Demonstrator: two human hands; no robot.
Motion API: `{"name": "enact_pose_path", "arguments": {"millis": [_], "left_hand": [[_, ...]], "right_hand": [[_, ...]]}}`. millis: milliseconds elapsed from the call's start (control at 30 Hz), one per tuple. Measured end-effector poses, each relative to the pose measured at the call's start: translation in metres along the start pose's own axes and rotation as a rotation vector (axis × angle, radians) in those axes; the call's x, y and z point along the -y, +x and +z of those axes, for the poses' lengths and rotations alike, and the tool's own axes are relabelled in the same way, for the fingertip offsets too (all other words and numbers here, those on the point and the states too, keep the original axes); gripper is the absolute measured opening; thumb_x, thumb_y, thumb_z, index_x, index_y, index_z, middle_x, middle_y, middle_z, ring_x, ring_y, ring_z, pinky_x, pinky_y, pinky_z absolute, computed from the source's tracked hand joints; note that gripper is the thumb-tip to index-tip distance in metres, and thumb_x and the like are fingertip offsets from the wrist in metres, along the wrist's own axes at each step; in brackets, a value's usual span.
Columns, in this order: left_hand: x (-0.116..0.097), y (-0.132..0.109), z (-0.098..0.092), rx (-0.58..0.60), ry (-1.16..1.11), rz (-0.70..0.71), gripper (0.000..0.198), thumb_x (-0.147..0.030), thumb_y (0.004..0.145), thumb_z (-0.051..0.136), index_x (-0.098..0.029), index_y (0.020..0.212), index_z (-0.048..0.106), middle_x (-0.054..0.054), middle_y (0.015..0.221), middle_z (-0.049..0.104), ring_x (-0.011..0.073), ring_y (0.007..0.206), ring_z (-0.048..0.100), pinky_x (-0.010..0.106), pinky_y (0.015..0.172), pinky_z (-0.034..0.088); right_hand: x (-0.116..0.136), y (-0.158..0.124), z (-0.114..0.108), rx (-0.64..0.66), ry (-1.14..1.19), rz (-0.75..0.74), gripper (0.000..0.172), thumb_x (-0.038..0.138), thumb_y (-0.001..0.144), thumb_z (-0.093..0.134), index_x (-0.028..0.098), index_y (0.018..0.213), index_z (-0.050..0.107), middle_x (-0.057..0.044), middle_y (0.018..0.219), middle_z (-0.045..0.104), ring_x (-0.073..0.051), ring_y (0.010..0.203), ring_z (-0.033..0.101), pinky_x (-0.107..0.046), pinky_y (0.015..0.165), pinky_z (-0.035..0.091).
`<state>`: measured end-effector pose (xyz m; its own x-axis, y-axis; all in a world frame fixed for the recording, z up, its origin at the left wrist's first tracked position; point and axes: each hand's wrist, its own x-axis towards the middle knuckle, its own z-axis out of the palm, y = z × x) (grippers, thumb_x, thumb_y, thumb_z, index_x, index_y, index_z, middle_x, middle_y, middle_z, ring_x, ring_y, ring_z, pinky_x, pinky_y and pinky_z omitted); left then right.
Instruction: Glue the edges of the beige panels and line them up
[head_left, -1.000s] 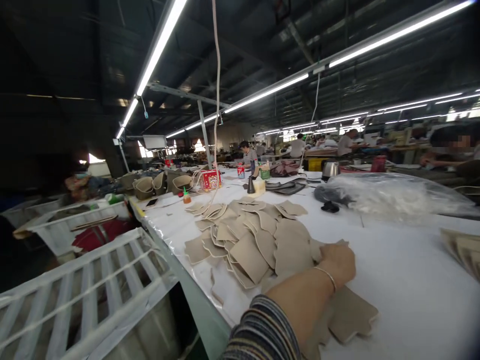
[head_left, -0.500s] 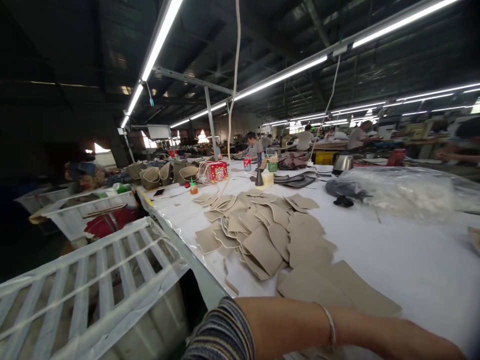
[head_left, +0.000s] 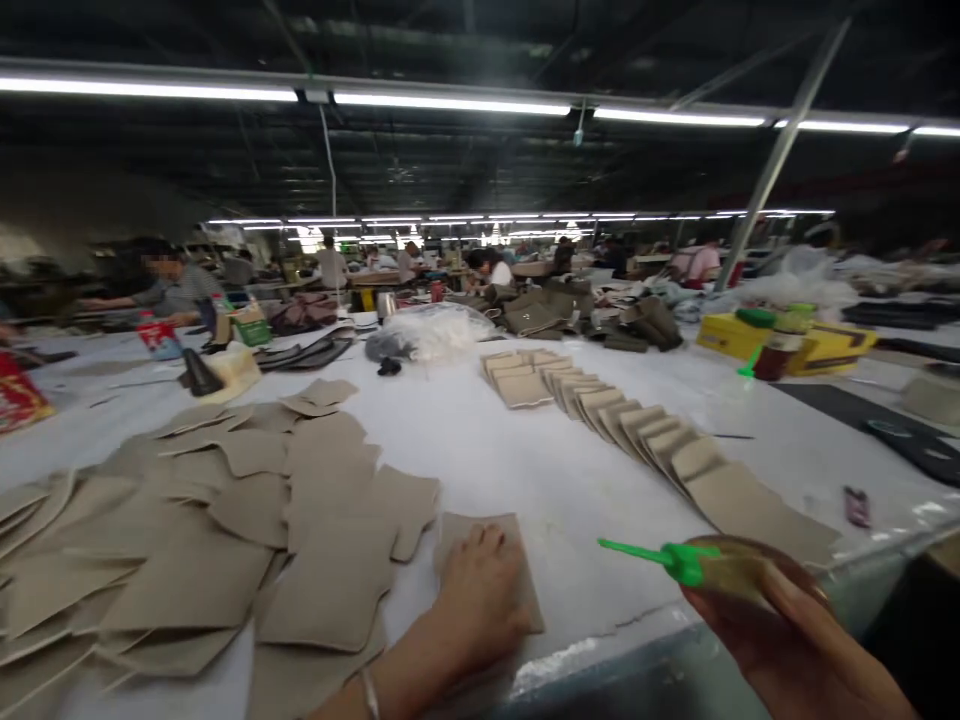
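Moved off the pile, my left grip lies loosely spread on a beige piece; my right grip clasps a green-tipped bottle, brownish inside. Far right stands a brown-filled jar.

Tubes: white, glaring, strung high beyond both hands; light falls from above.
Roof: dim, almost black over the tubes.
Table: bright beyond the left hand.
Table edge: shiny glare just right of that hand.
Bottle: softly blurred in the right hand, itself soft.
People: small, smeared, far past the hands.
Panels: stretched by the lens, left of the left hand.
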<state>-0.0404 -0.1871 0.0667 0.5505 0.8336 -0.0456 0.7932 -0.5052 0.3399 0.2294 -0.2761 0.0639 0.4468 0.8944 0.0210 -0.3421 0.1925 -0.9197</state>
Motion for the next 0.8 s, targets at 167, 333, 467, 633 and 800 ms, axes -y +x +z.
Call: {"name": "enact_pose_path", "arguments": {"millis": [167,333,467,633,800], "left_hand": [[0.009,-0.009,-0.008,0.049,-0.08,0.056,0.042,-0.007,0.067,0.044,-0.027,0.099,0.064,0.0,0.112,0.058,0.0175,0.107,0.049,0.026,0.094,0.037],[0.002,-0.015,0.0,0.015,0.044,-0.202,0.038,-0.017,0.073,0.051,-0.017,0.111,0.058,0.01,0.116,0.052,0.0239,0.111,0.045,0.031,0.097,0.037],[-0.003,-0.017,0.003,0.068,0.096,-0.242,0.033,-0.013,0.074,0.049,-0.014,0.105,0.059,0.012,0.113,0.051,0.0248,0.109,0.046,0.033,0.097,0.037],[-0.005,-0.018,-0.003,0.103,0.112,-0.234,0.033,-0.01,0.072,0.048,-0.013,0.103,0.059,0.013,0.113,0.051,0.0249,0.108,0.046,0.033,0.097,0.037],[-0.012,-0.013,-0.001,0.11,0.171,-0.249,0.034,-0.007,0.07,0.047,-0.01,0.101,0.061,0.014,0.11,0.053,0.0265,0.106,0.048,0.035,0.093,0.04]], "right_hand": [[0.005,-0.004,0.017,-0.003,0.093,0.047,0.03,0.043,0.075,0.075,0.025,0.098,0.071,-0.01,0.1,0.07,-0.028,0.091,0.065,-0.032,0.077,0.057],[-0.003,-0.014,0.031,0.091,0.09,0.097,0.029,0.044,0.078,0.072,0.022,0.096,0.072,-0.011,0.1,0.069,-0.028,0.092,0.065,-0.033,0.081,0.054],[-0.009,-0.018,0.038,0.133,0.125,0.16,0.028,0.041,0.079,0.072,0.023,0.1,0.071,-0.009,0.104,0.068,-0.025,0.093,0.064,-0.03,0.081,0.053],[-0.012,-0.02,0.037,0.117,0.161,0.206,0.032,0.041,0.078,0.073,0.025,0.106,0.069,-0.008,0.108,0.068,-0.026,0.098,0.064,-0.032,0.085,0.052],[-0.017,-0.018,0.036,0.11,0.182,0.233,0.033,0.039,0.073,0.078,0.024,0.102,0.071,-0.008,0.106,0.069,-0.028,0.098,0.064,-0.034,0.085,0.053]]}}
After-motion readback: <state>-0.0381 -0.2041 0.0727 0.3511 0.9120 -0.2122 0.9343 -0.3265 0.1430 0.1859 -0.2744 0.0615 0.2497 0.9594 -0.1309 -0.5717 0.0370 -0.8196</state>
